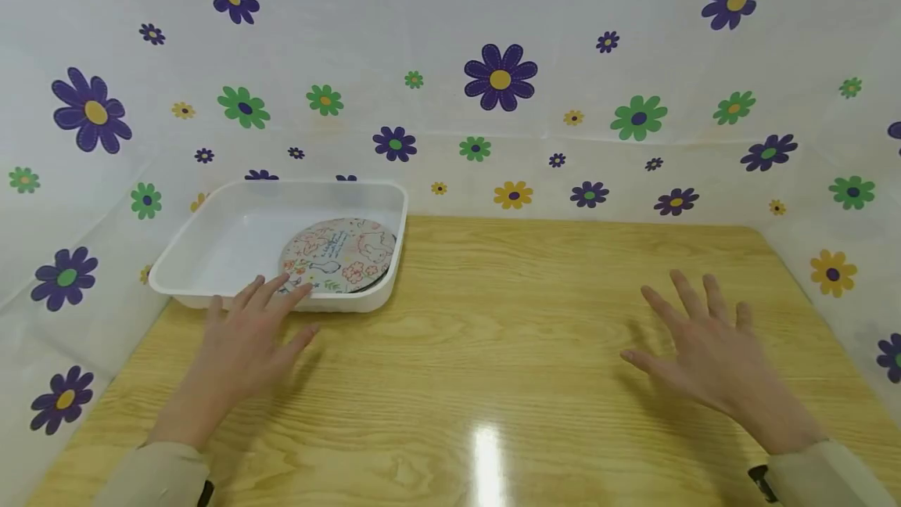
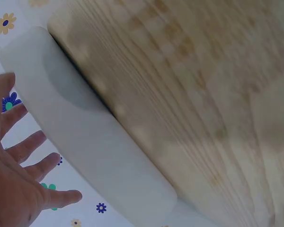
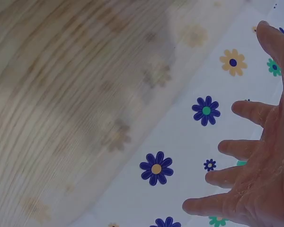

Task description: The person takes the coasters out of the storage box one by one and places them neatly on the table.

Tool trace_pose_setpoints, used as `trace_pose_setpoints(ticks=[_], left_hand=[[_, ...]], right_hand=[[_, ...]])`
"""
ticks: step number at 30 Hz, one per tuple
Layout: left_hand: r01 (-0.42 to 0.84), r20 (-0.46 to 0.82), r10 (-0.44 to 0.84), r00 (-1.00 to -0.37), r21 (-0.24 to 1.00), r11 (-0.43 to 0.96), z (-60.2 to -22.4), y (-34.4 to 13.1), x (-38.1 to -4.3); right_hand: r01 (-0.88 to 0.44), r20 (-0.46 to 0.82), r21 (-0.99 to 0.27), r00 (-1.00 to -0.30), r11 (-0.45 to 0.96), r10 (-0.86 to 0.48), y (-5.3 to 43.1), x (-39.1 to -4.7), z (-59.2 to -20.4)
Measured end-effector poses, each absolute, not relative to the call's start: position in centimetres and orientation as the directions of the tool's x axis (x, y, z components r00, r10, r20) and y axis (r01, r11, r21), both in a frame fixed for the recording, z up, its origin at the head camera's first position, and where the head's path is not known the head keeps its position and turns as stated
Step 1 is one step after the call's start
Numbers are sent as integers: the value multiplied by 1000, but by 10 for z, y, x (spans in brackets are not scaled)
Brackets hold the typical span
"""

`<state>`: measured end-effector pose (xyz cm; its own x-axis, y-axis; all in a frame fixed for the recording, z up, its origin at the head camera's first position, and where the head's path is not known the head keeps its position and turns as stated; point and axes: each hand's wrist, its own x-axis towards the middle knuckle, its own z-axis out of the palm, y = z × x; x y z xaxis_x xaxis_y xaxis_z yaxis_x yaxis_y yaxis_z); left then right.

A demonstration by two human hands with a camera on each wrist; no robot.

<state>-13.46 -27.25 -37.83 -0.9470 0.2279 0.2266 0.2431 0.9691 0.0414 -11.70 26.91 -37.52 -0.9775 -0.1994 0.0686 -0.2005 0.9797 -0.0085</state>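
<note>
My left hand [image 1: 246, 343] hovers at the near side of a white plastic tub [image 1: 232, 284], fingers spread and fingertips overlapping its front rim in the head view. Inside the tub, toward its right end, lies a round flat piece [image 1: 338, 253] printed with flowers, animals and small lettering; a dark edge shows under its right side. The left wrist view shows the tub's outer wall [image 2: 94, 127] beside the spread fingers. Over the right part of the table my right hand [image 1: 711, 354] is held with fingers splayed, nothing in it, its shadow falling on the wood below.
The wood-grain table [image 1: 507, 319] has a bright light reflection near its front. A white cloth [image 1: 549, 14] with purple, green and yellow flowers hangs behind the table and along both sides. The tub stands at the back left, close to the cloth.
</note>
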Motion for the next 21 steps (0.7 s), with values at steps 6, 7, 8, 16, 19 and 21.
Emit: trace_pose_setpoints(ticks=[6, 7, 8, 16, 19, 21], left_hand=[[275, 284, 238, -929, 97, 957, -384, -272, -139], [277, 300, 236, -924, 103, 955, -386, -272, -140], [276, 317, 230, -920, 109, 955, -387, -272, -140], [271, 419, 190, -888, 145, 952, -394, -263, -147], [264, 419, 173, -891, 168, 950, -396, -260, -149], [259, 414, 168, -895, 175, 950, -396, -259, -149]], right_hand=[[-258, 103, -51, -962, 965, -252, 252, -126, -371], [-267, 103, -62, -960, 962, -260, 249, -128, -371], [-276, 102, -72, -958, 958, -268, 247, -129, -371], [-321, 94, -132, -946, 938, -310, 231, -142, -380], [-323, 84, -151, -946, 934, -313, 226, -144, -381], [-330, 86, -152, -944, 932, -320, 223, -145, -382]])
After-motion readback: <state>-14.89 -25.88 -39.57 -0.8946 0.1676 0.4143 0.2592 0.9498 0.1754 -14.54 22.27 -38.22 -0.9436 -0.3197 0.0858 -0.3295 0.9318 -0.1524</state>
